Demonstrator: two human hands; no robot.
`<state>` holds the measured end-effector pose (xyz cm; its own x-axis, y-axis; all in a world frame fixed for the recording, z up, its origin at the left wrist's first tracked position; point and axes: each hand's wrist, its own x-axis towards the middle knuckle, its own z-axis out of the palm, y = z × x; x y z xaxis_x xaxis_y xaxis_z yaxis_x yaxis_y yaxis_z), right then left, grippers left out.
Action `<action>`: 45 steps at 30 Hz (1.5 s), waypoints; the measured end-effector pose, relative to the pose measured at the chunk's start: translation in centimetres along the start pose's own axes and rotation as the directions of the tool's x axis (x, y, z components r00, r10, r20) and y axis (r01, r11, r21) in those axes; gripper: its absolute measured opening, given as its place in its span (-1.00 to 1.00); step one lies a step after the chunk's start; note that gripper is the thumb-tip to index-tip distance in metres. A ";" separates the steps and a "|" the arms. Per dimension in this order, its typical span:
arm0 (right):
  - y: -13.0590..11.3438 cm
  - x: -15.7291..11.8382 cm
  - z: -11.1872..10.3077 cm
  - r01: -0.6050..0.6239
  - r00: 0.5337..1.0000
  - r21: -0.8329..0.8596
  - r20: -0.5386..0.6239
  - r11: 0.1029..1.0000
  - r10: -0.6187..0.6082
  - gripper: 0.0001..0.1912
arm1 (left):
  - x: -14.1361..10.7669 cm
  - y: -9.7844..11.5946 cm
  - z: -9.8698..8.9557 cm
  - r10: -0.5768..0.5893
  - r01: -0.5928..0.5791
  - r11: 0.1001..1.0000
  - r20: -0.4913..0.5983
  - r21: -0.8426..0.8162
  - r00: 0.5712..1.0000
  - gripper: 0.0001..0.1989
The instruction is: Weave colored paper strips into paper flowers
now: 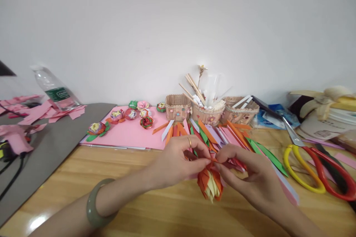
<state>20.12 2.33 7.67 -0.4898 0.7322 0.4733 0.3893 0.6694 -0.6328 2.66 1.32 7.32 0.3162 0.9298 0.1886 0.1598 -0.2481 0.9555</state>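
Note:
A folded paper flower [211,185], orange outside with pale yellow petals inside, hangs head down between my hands above the wooden table. My left hand [185,159], with a ring and a green bangle, pinches its orange base between thumb and fingers. From the other side my right hand [244,170] grips the same orange base with thumb and forefinger. The exact fold between the fingertips is hidden. Just behind my hands lies a spread of folded paper strips [210,133] in orange, pink, green, lilac and white.
Finished paper flowers [146,122] sit on pink sheets [133,135]. Behind the strips stand small woven baskets [178,108] with sticks and white bits. Scissors [304,166] lie at right near a banana peel [317,98]. At left are a bottle [57,90], pink scraps and a pink glue gun [13,139].

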 end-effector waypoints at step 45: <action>0.3 -0.2 0.1 -0.037 0.993 -0.087 -0.113 0.996 0.027 -0.89 | 0.5 -0.6 -0.6 0.271 -0.254 0.956 -0.109 0.149 0.956 -0.90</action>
<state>20.25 2.36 7.33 -0.3883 0.7593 0.5222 0.4731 0.6506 -0.5941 2.20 2.10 6.96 0.2435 0.8517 0.4640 0.2122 -0.5135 0.8314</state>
